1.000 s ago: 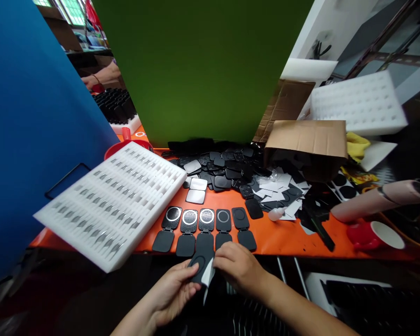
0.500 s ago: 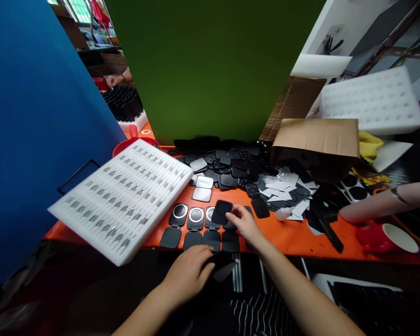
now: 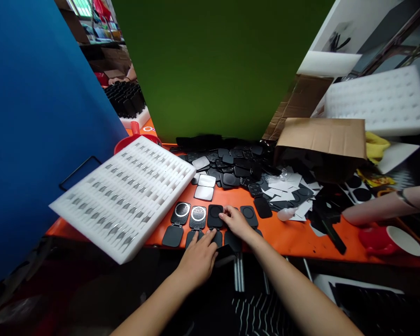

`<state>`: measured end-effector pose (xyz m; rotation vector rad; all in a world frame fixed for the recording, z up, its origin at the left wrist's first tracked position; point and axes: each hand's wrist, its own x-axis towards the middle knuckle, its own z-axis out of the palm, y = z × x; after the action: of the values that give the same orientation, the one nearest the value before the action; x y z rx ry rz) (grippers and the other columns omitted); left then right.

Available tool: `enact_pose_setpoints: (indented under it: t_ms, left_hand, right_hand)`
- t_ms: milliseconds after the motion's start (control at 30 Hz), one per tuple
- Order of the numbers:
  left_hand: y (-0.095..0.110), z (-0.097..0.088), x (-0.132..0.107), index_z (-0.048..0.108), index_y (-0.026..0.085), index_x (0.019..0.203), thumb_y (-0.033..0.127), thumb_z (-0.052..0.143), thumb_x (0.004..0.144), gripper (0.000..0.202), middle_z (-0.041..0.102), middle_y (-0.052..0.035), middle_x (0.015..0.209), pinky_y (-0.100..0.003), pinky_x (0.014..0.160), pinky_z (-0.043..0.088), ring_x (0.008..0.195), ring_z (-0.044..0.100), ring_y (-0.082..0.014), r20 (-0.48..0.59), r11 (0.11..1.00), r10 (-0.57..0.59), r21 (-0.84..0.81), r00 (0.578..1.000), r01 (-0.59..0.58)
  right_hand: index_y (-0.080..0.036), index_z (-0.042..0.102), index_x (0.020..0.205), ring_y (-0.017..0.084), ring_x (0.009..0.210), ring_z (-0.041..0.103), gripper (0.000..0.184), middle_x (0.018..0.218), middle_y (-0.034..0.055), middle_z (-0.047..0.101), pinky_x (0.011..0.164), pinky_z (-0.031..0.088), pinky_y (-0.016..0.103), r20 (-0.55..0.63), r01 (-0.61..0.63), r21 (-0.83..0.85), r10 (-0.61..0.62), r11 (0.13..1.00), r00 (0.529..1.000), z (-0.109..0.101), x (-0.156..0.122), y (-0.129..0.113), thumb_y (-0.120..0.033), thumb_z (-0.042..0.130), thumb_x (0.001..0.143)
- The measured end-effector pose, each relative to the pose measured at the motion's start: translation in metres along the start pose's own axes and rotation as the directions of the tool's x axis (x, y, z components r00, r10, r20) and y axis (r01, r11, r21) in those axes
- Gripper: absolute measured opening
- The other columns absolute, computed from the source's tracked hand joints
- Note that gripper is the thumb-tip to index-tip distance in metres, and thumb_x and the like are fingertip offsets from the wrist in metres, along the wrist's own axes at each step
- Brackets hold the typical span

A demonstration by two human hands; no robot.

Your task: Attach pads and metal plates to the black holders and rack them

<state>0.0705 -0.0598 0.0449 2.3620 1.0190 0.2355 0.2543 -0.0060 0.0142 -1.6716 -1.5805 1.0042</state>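
Note:
A row of black hinged cases (image 3: 181,213) lies open along the front edge of the orange table (image 3: 283,235). My right hand (image 3: 234,221) rests on the row, its fingertips pressing a black pad (image 3: 215,214) into the third case. My left hand (image 3: 199,259) lies flat over the lower halves of the middle cases, fingers spread on them. Two cases on the left show round silver mesh inserts (image 3: 198,213). Another case (image 3: 248,215) with a black ring sits just right of my right hand.
A white foam tray (image 3: 126,196) of small parts tilts at the left. A heap of black cases (image 3: 227,165), white paper slips (image 3: 285,184), a cardboard box (image 3: 322,140), a red cup (image 3: 388,238) and a pink roll (image 3: 381,210) crowd the back and right. Another person's hand (image 3: 121,79) works far left.
My right hand carried the black pad from my lap up to the row and set it on the third case. My left hand moved forward onto the cases.

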Motion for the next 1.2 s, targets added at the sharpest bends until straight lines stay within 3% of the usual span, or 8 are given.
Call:
enact_pose_setpoints:
  t_ms: [367, 1200]
  left_hand:
    - [0.002, 0.005, 0.003, 0.055, 0.017, 0.088, 0.020, 0.035, 0.085, 0.020, 0.036, -0.0091, 0.133, -0.050, 0.100, 0.017, 0.121, 0.033, -0.0231, 0.000, 0.988, -0.019, 0.153, 1.000, 0.018]
    - [0.011, 0.009, 0.010, 0.057, 0.012, 0.087, 0.015, 0.035, 0.081, 0.024, 0.035, -0.0185, 0.132, -0.050, 0.100, 0.017, 0.122, 0.031, -0.0265, 0.075, 0.964, -0.041, 0.265, 0.996, 0.020]
  right_hand:
    - [-0.020, 0.048, 0.073, 0.013, 0.063, 0.049, 0.011, 0.068, -0.0019, 0.053, 0.057, 0.036, 0.023, -0.036, 0.017, -0.007, -0.017, 1.000, 0.999, 0.002, -0.001, -0.001, -0.031, 0.046, 0.074]
    - [-0.020, 0.052, 0.075, 0.014, 0.065, 0.052, 0.010, 0.070, -0.0001, 0.057, 0.058, 0.038, 0.024, -0.107, -0.006, -0.076, -0.002, 0.997, 0.994, 0.008, -0.003, -0.001, -0.029, 0.047, 0.075]
